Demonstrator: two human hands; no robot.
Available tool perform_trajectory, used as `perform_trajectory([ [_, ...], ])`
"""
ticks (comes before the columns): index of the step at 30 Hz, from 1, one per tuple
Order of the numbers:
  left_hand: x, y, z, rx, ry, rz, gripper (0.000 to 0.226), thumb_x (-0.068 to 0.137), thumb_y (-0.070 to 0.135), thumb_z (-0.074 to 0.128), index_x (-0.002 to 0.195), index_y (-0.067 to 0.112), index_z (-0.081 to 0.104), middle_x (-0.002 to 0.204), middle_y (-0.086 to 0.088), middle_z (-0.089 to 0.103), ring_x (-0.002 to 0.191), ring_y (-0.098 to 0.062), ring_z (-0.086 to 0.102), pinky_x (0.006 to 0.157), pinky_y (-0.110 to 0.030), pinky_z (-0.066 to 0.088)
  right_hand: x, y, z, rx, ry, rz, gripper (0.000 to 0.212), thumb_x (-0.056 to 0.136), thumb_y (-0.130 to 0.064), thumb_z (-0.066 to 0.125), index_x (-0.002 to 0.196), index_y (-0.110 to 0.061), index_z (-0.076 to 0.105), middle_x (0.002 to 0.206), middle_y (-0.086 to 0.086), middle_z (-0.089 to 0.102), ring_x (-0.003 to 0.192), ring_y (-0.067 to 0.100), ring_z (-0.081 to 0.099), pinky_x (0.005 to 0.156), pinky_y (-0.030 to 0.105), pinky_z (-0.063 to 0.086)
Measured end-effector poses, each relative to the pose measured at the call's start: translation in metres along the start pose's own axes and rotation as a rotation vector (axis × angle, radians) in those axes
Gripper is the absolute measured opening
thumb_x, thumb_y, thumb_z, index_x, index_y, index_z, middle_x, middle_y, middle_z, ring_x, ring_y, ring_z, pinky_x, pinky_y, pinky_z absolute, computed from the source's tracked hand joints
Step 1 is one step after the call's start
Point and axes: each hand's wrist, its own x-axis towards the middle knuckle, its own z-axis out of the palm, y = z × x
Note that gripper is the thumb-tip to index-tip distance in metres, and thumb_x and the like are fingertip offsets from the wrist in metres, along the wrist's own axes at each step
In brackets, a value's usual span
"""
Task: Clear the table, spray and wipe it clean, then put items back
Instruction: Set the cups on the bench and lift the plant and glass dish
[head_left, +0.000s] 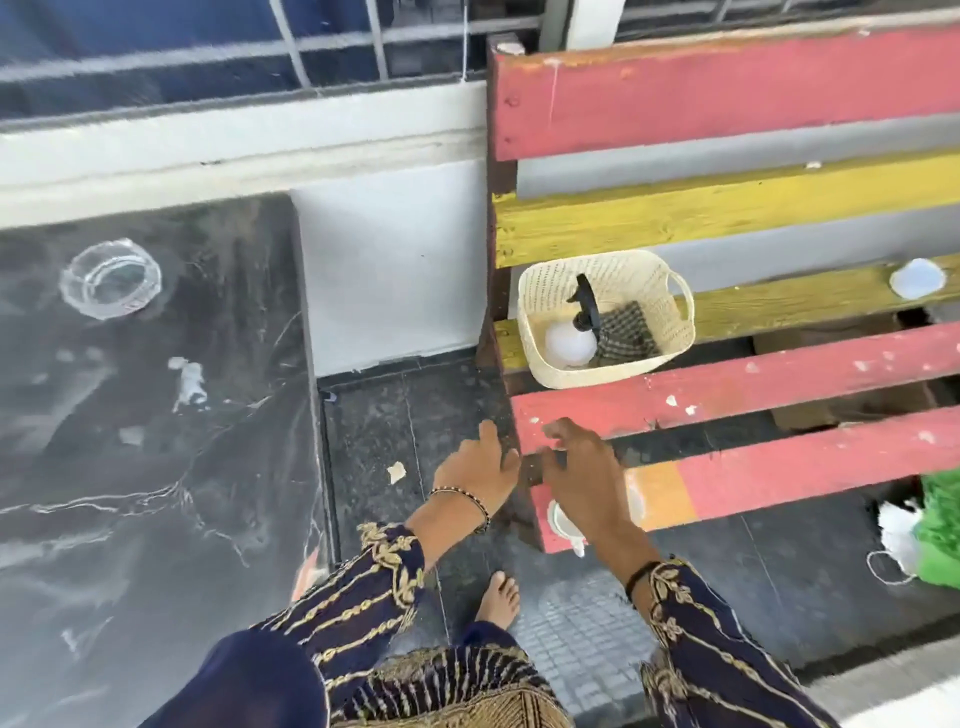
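Note:
A black marble table (145, 467) fills the left, with a clear glass ashtray (110, 278) at its far side and a crumpled white scrap (188, 383) near the middle. On the slatted bench (753, 374) to the right stands a cream basket (540, 301) holding a white spray bottle (567, 340) with a black trigger and a checked cloth (623, 332). My left hand (478, 467) and my right hand (582, 467) hover open over the bench's near left corner, fingers spread, holding nothing. A white object (563, 522) lies partly hidden under my right wrist.
A white disc (917, 278) lies on a yellow slat at the far right. A green bag with white paper (935, 530) sits on the dark floor (374, 431) at the right. A paper scrap (396, 472) lies on the floor between table and bench. My bare foot (498, 597) stands there too.

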Motion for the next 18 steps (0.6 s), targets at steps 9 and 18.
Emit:
perform_trajectory([
  [9,-0.054,-0.113,-0.147,-0.134,0.328,-0.106,0.042,0.095,0.039,0.043,0.132,0.019,0.038,0.106,-0.010,0.069,0.101,-0.033,0.065,0.085,-0.041,0.052,-0.009,-0.194,0.036,0.022,-0.066,-0.350,0.019,0.093,-0.024,0.064,0.112,-0.022,0.069,0.107,-0.005,0.075,0.098,0.013,0.070,0.081,0.033,0.057],
  [18,-0.097,-0.271,-0.263,-0.164,0.562,-0.242,0.038,0.095,0.039,0.043,0.127,0.018,0.042,0.112,-0.010,0.068,0.104,-0.035,0.064,0.084,-0.040,0.049,-0.025,-0.385,0.127,-0.028,-0.177,-0.547,0.021,0.092,-0.025,0.063,0.113,-0.028,0.066,0.109,-0.008,0.073,0.098,0.012,0.070,0.086,0.039,0.057],
])
